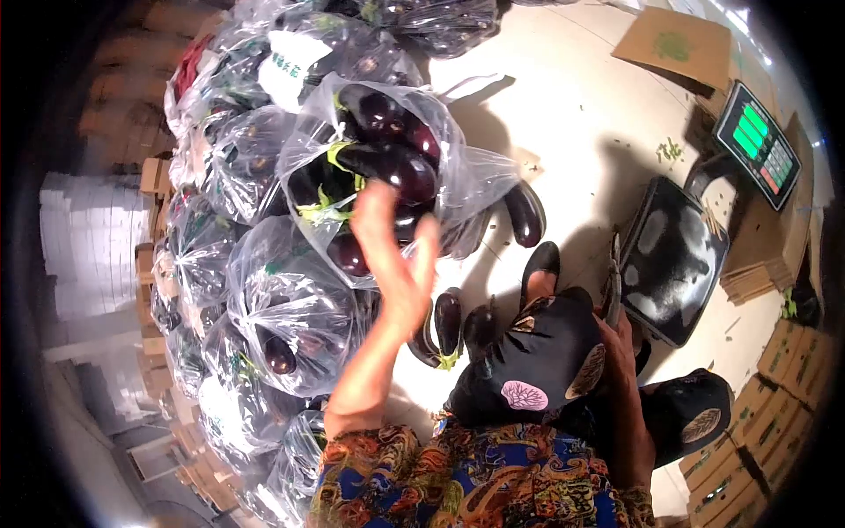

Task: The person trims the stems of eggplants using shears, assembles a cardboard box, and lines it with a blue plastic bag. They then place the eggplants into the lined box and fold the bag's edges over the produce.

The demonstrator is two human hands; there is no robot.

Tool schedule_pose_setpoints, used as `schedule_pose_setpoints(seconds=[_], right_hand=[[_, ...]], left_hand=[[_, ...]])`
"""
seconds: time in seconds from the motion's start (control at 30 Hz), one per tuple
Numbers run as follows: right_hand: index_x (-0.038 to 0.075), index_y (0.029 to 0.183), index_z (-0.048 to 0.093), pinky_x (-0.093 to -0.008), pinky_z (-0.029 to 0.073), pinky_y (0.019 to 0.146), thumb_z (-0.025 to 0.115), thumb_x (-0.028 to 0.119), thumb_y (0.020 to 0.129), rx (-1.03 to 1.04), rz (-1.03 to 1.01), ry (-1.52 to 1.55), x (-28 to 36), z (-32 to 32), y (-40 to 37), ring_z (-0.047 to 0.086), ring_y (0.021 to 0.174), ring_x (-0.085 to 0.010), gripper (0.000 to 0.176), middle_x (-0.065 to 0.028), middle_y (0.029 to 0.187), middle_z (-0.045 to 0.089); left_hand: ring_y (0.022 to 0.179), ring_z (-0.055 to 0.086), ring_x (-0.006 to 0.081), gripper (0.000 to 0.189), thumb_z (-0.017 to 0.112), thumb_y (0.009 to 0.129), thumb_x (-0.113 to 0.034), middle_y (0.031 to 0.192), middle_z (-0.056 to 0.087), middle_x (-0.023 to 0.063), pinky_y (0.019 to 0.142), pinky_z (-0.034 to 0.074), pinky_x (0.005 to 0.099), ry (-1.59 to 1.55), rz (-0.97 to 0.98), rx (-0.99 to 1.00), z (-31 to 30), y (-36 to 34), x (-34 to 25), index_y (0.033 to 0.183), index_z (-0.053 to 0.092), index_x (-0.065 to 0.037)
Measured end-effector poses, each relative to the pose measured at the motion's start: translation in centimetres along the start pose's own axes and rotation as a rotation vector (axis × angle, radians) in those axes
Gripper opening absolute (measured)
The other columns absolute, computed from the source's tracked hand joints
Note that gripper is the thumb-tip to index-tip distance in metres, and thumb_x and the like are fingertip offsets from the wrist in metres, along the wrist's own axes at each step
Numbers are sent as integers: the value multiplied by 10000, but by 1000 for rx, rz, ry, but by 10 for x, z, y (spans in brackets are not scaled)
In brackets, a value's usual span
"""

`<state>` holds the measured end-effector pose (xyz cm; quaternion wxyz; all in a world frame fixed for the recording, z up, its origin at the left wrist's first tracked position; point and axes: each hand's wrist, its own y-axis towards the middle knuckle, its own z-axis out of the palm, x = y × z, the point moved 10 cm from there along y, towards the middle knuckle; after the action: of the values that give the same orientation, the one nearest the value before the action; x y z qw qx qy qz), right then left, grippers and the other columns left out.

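Right hand (614, 327) by the knee, closed round a thin tool (614, 268), type unclear. Loose eggplants (448, 319) on the floor. Left hand (392, 264) blurred, fingers spread, over the open bag (475, 180); can't tell if touching. Eggplants inside (392, 169): plump, glossy, dark purple, green caps. Knotted clear bags (295, 304) alongside, eggplants in them too.

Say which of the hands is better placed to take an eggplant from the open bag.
Probably the left hand: it is over the open bag; the right hand is by a knee.
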<state>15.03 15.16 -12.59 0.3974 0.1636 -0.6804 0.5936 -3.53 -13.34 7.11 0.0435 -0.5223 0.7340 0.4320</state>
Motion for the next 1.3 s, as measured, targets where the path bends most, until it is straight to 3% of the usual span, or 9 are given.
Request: schedule_pose_setpoints(seconds=[0.13,0.2,0.27,0.33,0.47,0.7,0.9,1.07,1.3], right_hand=[[40,1327,436,-359,422,840,634,288,852,48,-32,-10,-5,5,10,536,1009,-233,572,-111,1134,560],[32,1309,446,-345,416,846,651,271,848,66,-95,17,-14,2,17,532,992,-218,558,-96,1099,559],[28,1293,454,-334,410,851,667,246,844,61,-116,19,-9,1,18,524,976,-203,543,-78,1071,553],[27,1280,461,-326,403,854,683,215,842,47,-91,6,0,5,9,513,960,-186,526,-57,1047,543],[25,1273,458,-321,408,852,663,179,863,107,-201,101,14,15,2,503,981,-173,483,-51,1065,537],[43,1332,428,-320,409,915,634,163,881,215,-236,97,35,19,-22,497,1119,-210,510,-118,1219,514],[49,1400,367,-342,393,970,616,232,881,207,-379,-116,65,17,-31,474,1176,-247,603,-143,1267,495],[30,1410,341,-348,362,988,580,206,824,205,-731,-253,96,17,-50,474,1169,-282,657,-183,1297,471],[14,1398,336,-344,353,986,566,183,797,131,-725,-319,91,9,-56,488,1157,-291,666,-197,1276,487]], left_hand=[[1228,447,294,769,779,742,-273,1324,452,233,1011,357,391,-341,-667,-294,21,52,186,1307,390,76],[1131,527,278,852,839,649,-346,1246,532,210,958,404,368,165,-988,-216,21,44,219,1265,440,87],[998,595,269,860,860,596,-396,1149,595,176,868,465,365,108,-903,-382,18,35,251,1204,499,93],[780,631,247,654,830,650,-325,961,649,134,708,515,360,-252,-1212,-190,41,12,273,1087,575,89],[812,628,257,383,729,751,-217,959,626,111,721,532,379,-579,-1299,-232,56,11,244,1018,581,15],[797,642,240,478,647,821,-327,1022,637,139,730,550,355,-1394,-1080,228,70,-4,119,1151,555,6],[887,626,250,931,767,669,-367,1050,607,154,793,518,356,-1236,-653,681,55,-23,7,1411,324,-18],[894,627,267,960,787,611,-337,1041,614,156,822,504,375,-1210,-586,775,62,-23,-20,1401,346,-15],[770,625,321,894,749,612,-349,885,607,234,704,512,379,-1386,-633,904,78,-48,-22,1363,390,-22]])
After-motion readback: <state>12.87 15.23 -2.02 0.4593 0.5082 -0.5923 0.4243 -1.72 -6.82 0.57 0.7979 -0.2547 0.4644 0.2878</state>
